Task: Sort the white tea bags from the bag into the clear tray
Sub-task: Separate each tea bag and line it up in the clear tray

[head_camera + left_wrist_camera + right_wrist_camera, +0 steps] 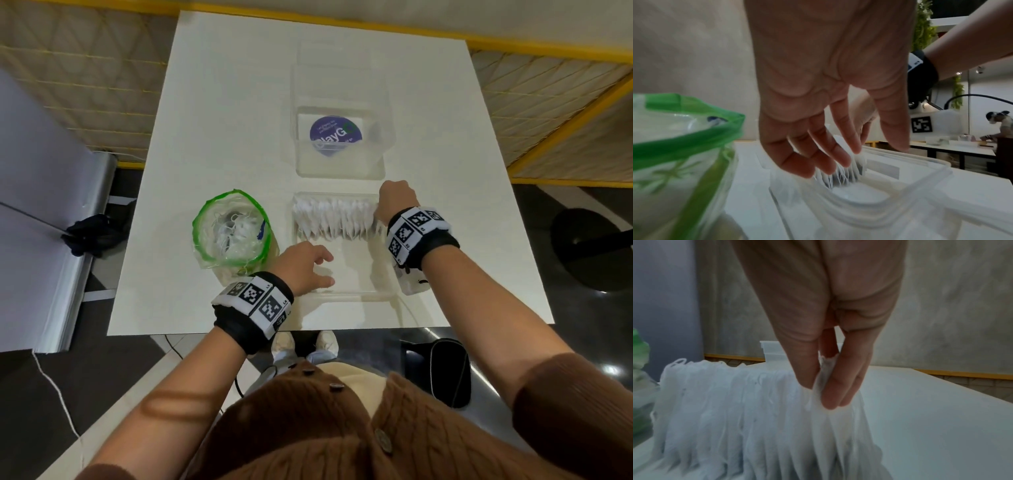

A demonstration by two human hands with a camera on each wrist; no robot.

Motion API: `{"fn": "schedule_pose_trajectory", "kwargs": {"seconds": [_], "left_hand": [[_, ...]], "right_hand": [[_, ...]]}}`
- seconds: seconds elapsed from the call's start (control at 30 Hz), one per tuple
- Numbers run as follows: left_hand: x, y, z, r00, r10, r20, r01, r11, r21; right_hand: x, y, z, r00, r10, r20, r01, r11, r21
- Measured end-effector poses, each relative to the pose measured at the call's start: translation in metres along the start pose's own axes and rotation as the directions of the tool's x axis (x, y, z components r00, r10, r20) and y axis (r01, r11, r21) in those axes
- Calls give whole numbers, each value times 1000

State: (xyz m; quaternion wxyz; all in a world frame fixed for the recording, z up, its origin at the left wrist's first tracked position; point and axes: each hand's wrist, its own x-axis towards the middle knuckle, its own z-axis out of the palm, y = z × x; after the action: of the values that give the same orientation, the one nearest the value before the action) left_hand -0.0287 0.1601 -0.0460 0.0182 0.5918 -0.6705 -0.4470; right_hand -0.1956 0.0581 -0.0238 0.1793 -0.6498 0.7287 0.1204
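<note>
A clear tray (342,291) lies on the white table, with a row of several white tea bags (334,217) standing along its far side. My right hand (394,202) is at the right end of that row and pinches a white tea bag (819,386) between thumb and fingers. My left hand (308,265) hovers over the tray's near left part with relaxed, spread fingers (797,165), holding nothing. The green-rimmed clear bag (231,228) stands open to the left of the tray, with tea bags and strings inside.
A second clear container (339,137) with a purple round label stands behind the tray. The table's near edge (239,332) runs just below my wrists. A grey panel is at the left, and yellow-framed floor surrounds the table.
</note>
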Motion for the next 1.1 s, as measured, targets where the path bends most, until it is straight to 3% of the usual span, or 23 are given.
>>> {"fn": "schedule_pose_trajectory", "kwargs": {"seconds": [0.17,0.3,0.37,0.43,0.5,0.57,0.67,0.7,0.8,0.9,1.03,1.1], "left_hand": [[-1,-6,6,988,15,153,-51,971,235],[0,-10,10,978,15,210,-74,959,273],[-2,-13,12,989,44,140,-67,984,165],[-4,-17,15,995,76,-57,-75,997,21],[-7,-19,17,956,75,-284,-89,995,-35],[-7,-20,18,923,38,-382,-71,995,-73],[-4,-19,15,922,-16,-387,-26,995,-101],[-3,-18,14,927,-31,-375,-9,994,-104],[0,-18,14,933,-65,-355,25,993,-116],[2,-20,16,934,-72,-350,41,995,-96],[1,-23,19,944,-87,-318,69,995,-67],[1,-23,20,947,-97,-307,78,994,-72]], "right_hand": [[3,6,4,995,-40,90,34,997,67],[-2,19,-1,988,-81,131,52,976,210],[-5,24,-3,988,-92,125,56,962,268],[-8,30,-4,990,-100,100,62,943,327],[-11,35,-5,990,-110,88,74,938,338],[-14,38,-3,991,-105,84,73,945,319],[-24,34,-3,992,-116,59,94,952,291],[-27,31,-3,984,-147,104,118,963,241],[-36,21,6,897,-256,361,196,961,194],[-37,11,20,820,-291,492,242,956,163],[-32,7,30,810,-255,527,336,940,-62],[-29,9,32,815,-237,528,329,941,-84]]}}
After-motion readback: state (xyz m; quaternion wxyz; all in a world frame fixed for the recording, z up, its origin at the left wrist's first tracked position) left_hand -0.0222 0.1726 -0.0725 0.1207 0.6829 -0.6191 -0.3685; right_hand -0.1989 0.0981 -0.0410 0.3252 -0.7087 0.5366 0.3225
